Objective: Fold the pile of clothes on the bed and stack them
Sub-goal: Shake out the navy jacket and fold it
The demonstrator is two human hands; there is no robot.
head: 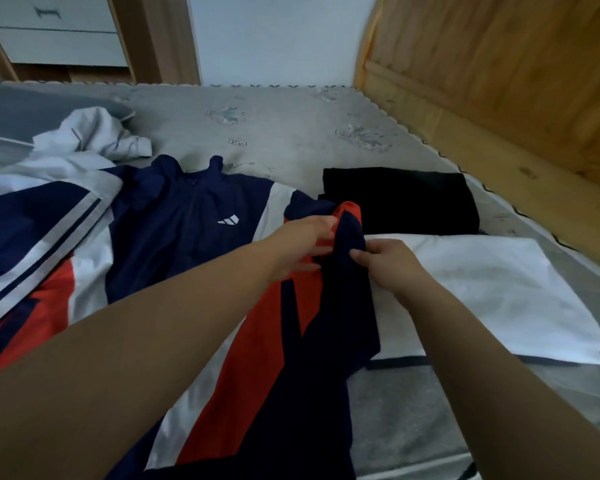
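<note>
navy, red and white track jacket (pixel 187 220) sleeve, long axis toward the body, pinched by right hand (pixel 385 263); left hand (pixel 305 242) blurred, grip unclear.

Bare mattress (pixel 264 133) open ahead; wooden headboard (pixel 499 98) walls right; grey garment heap (pixel 94 133) blocks far left.

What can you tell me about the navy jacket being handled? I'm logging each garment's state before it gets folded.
The navy jacket lies spread open and unfolded on the grey bed, collar toward the far edge. It looks like smooth, thin sportswear fabric: navy body with a small white three-stripe logo on the chest and red and white panels on the sleeves. One sleeve lies off to the left; the other is bunched up near the middle, gripped by the left hand and pinched by the right hand. That sleeve overlaps a folded white garment.
</note>
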